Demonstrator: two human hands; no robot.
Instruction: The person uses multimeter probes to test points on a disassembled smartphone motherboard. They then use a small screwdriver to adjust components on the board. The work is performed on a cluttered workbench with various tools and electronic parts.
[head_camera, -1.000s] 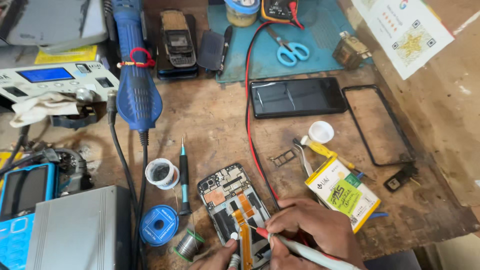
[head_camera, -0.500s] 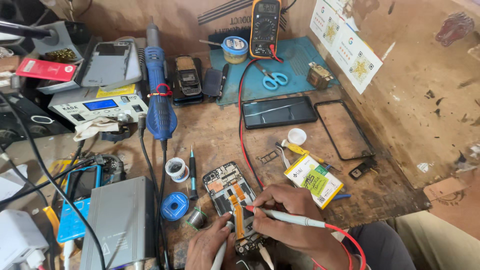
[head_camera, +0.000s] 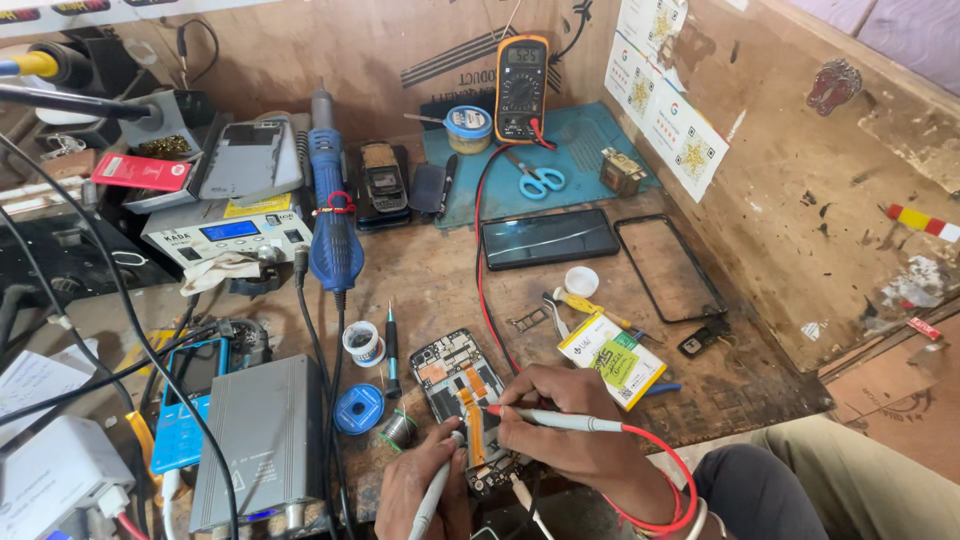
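While both hands work at the near edge of the tabletop (head_camera: 440, 270), everything below is placed from the opened phone
opened phone (head_camera: 466, 405): lies back-off and face-down, long axis running from the near edge away and slightly leftward; an orange flex strip runs along that axis
left hand (head_camera: 425, 490): just near-left of the phone; its grip is closed, fingers wrapped round a white probe (head_camera: 432, 488) whose tip slants up to the phone's near half
right hand (head_camera: 570, 425): just right of the phone and the nearer hand to its middle; grip pinched shut on a red-tipped probe (head_camera: 560, 420)
probe line: the red-tipped probe lies crosswise to the phone's long axis, tip pointing left onto the flex strip, red lead trailing off right round the wrist
solder spools: a blue reel (head_camera: 358, 408) and a small coil just left of the phone
screwdriver (head_camera: 392, 350): left of the phone's far end, parallel to it
battery pack (head_camera: 612, 360): right of the phone, beyond the right hand
dark screen panel (head_camera: 549, 238): farther, beyond-right of the phone
multimeter (head_camera: 521, 88): farthest, upright against the back wall
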